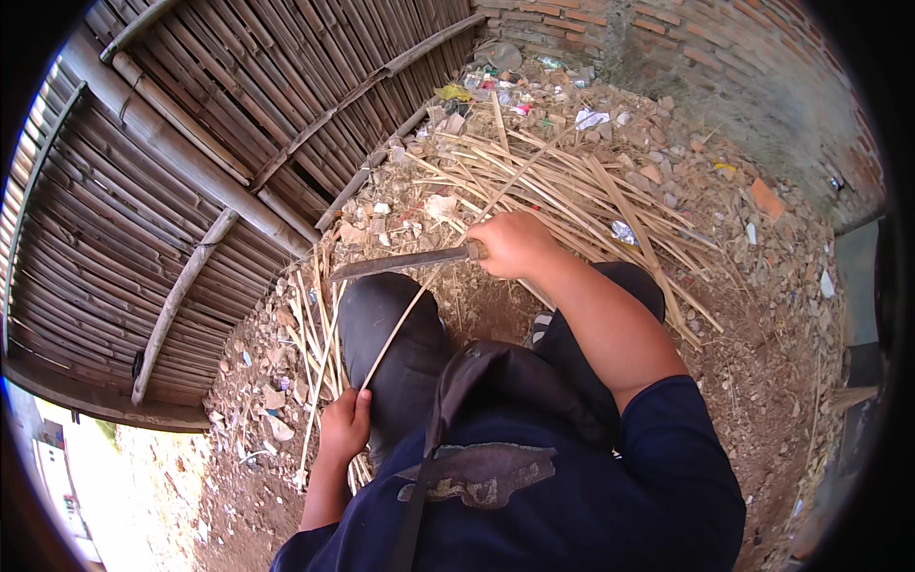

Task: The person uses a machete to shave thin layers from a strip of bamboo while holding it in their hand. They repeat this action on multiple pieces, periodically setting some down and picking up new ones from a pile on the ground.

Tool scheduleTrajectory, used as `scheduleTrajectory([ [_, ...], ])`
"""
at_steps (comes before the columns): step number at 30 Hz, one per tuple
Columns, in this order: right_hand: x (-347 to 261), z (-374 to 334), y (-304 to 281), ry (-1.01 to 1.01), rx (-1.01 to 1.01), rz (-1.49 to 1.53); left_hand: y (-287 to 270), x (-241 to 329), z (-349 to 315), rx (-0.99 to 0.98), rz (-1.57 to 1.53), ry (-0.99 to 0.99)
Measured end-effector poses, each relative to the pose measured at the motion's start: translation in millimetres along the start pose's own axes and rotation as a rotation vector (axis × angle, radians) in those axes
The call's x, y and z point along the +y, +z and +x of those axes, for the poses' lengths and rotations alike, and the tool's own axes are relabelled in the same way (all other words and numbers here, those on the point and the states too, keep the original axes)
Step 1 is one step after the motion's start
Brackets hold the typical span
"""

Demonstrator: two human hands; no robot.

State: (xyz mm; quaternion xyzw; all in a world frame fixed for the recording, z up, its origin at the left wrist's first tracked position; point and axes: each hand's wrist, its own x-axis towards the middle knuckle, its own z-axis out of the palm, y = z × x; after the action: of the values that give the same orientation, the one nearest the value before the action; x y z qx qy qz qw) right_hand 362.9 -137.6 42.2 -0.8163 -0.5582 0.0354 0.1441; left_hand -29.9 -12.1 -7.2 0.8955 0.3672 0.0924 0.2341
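My right hand [515,246] is closed round the handle of a long machete [405,261]. Its dark blade points left, level with my left knee. Lower down, beside my left thigh, my left hand [345,424] grips a thin bamboo strip [395,330], thumb along it. From there the strip slants up and right across my thigh to the blade, where the two cross; whether the edge bites into it, I cannot tell. Past the blade, a strip continues the same line behind my right hand. More strips [322,334] lie along the outside of my left leg.
A large heap of bamboo strips [572,205] covers the ground ahead. Around it are rubble, plastic scraps and broken brick [766,199]. A bamboo slat wall [124,229] rises at the left, a brick wall [724,71] at the far right. A dark bag [505,377] rests on my lap.
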Motion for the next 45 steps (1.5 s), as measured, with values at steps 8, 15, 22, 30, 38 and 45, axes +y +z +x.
scheduleTrajectory([
  [8,40.4,10.4,5.0,0.184,0.132,0.104,0.0,-9.5,15.8,-0.138,-0.085,-0.077],
  [15,27.8,34.7,31.9,0.051,-0.112,0.061,11.4,-14.8,41.4,-0.154,-0.117,-0.051],
  [22,56.9,60.5,36.5,0.184,-0.162,0.201,11.2,-25.2,36.5,-0.193,-0.105,-0.037],
  [30,44.8,37.5,24.4,0.181,-0.077,0.125,-2.5,-13.0,38.1,-0.274,-0.201,-0.122],
  [38,53.4,40.6,41.5,0.100,-0.110,0.138,-3.5,-22.9,29.3,-0.417,-0.363,-0.324],
  [45,69.5,50.4,40.9,0.296,-0.150,0.212,-3.9,-20.0,21.6,-0.347,-0.271,-0.282],
])
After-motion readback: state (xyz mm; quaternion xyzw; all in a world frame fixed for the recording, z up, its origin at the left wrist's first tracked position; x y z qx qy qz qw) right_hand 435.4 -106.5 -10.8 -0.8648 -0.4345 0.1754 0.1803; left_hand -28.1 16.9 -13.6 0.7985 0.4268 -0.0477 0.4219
